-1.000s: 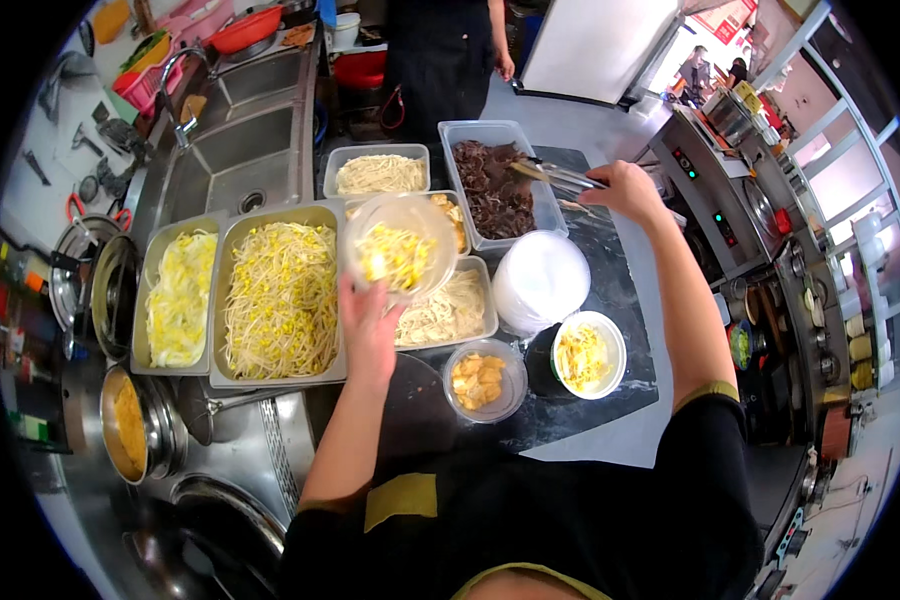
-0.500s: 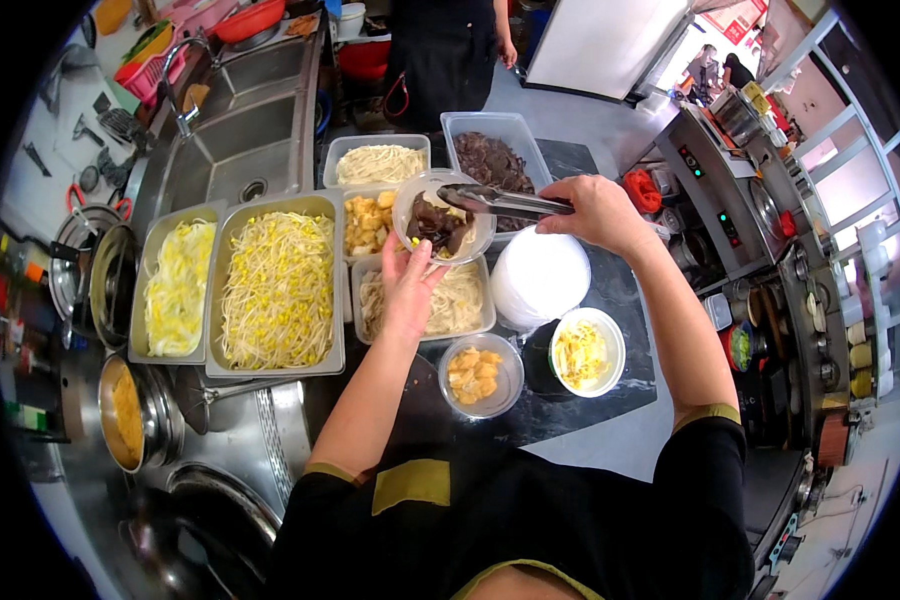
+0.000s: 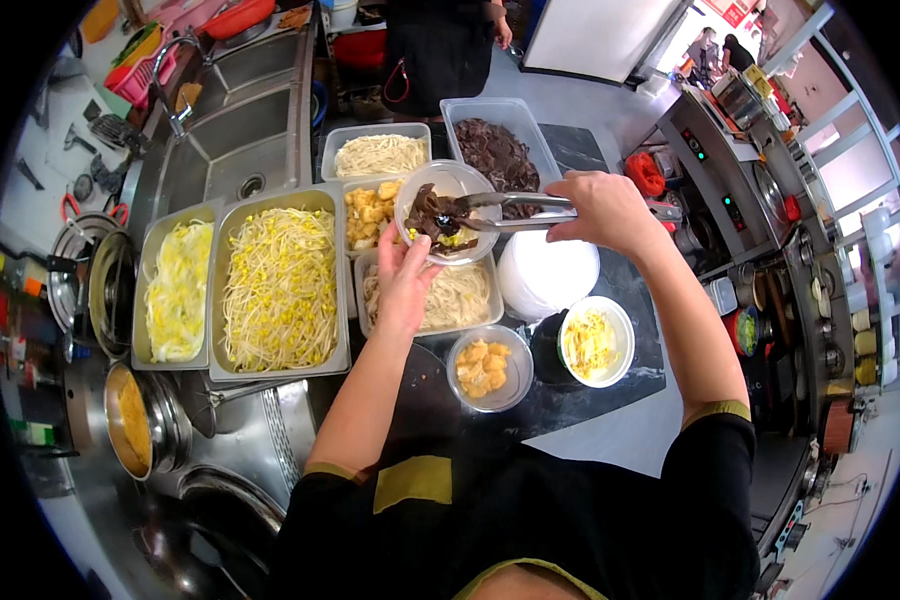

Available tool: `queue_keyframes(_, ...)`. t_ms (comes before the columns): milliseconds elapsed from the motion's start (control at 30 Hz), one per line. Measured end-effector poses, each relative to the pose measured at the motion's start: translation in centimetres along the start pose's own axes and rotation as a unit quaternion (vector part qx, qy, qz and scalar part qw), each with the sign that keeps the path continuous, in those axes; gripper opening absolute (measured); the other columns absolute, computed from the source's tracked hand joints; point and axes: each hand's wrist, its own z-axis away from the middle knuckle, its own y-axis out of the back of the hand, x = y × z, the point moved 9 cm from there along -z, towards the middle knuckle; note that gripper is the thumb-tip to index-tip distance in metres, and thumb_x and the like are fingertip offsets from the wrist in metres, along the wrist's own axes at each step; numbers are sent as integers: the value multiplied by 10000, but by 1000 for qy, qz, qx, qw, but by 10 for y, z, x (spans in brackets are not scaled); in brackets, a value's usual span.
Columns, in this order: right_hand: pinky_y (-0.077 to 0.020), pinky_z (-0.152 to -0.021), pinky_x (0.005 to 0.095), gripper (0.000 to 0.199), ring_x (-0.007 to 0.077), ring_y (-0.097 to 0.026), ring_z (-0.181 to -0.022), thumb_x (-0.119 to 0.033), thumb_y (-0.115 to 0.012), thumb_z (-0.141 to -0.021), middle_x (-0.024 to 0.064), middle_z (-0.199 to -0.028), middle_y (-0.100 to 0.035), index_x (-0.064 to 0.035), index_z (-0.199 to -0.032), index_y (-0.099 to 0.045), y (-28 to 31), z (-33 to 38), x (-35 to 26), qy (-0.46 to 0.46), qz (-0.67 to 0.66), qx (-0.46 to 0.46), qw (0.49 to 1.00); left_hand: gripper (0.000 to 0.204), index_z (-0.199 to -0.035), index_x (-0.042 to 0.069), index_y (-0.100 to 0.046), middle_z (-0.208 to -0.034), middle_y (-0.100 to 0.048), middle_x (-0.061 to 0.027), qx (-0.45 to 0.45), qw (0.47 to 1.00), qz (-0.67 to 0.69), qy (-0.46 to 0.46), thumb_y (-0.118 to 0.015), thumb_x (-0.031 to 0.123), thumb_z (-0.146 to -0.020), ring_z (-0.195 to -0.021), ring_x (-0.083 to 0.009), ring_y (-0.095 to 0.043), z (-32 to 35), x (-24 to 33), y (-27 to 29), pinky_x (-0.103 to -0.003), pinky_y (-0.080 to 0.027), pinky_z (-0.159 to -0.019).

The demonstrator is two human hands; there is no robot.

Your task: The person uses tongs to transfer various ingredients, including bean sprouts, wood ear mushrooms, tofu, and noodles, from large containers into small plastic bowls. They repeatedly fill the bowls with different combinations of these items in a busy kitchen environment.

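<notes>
My left hand (image 3: 407,285) is closed around the near side of a clear round plastic bowl (image 3: 454,176), thumb over its rim. Dark wood ear fungus (image 3: 432,212) lies in this bowl, with some yellow bits beside it. With my right hand (image 3: 610,215) I grip metal tongs (image 3: 530,201), whose arms are spread and whose tips reach into the bowl at the fungus. Below the bowl is a container of pale shredded strips (image 3: 453,297). A larger clear tub (image 3: 535,135) of wood ear fungus stands just beyond the tongs.
Bean sprouts (image 3: 278,285) and pale yellow shreds (image 3: 178,295) fill metal trays on the left. Nearer me stand a bowl of fried tofu-like chunks (image 3: 482,370), a white bowl of yellow shreds (image 3: 592,343) and stacked clear bowls (image 3: 550,272). Beyond stands a person in black (image 3: 438,60).
The tongs' arms have spread apart and their tips now sit lower in the bowl, by the fungus. My right hand has shifted slightly right. The bowl stays in my left hand.
</notes>
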Motion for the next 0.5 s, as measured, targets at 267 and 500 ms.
queue_keyframes(267, -522, -738, 398, 369, 317, -679, -830, -269, -793, -691, 139, -896, -713, -109, -1019, -741, 29, 15, 6, -1, -131, 59, 990, 571, -1427, 130, -323, -1303, -492, -93, 17, 998, 55, -1, -621, 137, -940, -1207, -236, -518, -8, -6, 19, -489, -471, -998)
queue_keyframes(500, -524, -782, 331, 499, 209, -690, -833, -255, -847, -710, 146, -935, -717, 20, -1093, -684, 35, 24, 41, -37, -208, 93, 973, 590, -1439, 138, -292, -1357, -448, -93, 30, 997, 65, -10, -610, 125, -943, -1249, -256, -479, -17, -19, 23, -547, -430, -1025)
